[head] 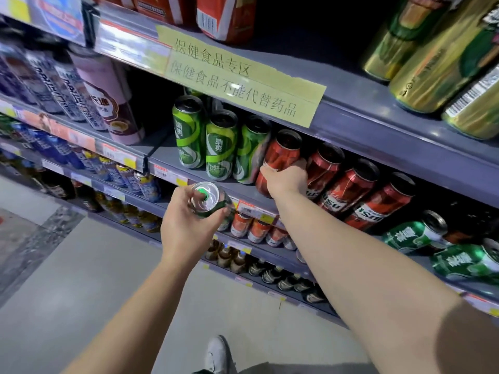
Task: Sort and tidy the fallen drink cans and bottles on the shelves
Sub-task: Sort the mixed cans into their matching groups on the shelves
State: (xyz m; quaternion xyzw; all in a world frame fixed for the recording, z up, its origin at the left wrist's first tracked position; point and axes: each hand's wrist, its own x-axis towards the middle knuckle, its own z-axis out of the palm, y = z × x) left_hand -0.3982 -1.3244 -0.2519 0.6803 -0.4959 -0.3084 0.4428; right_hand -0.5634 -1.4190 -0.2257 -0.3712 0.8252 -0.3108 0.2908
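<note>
Left hand (186, 222) out in front of shelf (232, 188), fingers curled round green can (213, 201), top facing camera. Right hand (286, 179) reaching onto shelf, fingers wrapped round red can (280, 155), first in red row (359, 190). Three green cans (216, 144) upright just left of it. Two green cans (442, 247) lying fallen on shelf, far right.

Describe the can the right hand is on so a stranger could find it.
Find the yellow sign on the shelf edge. Below it stands a can row, green then red. It is the first red can, beside the last green can, with the right hand on it.
</note>
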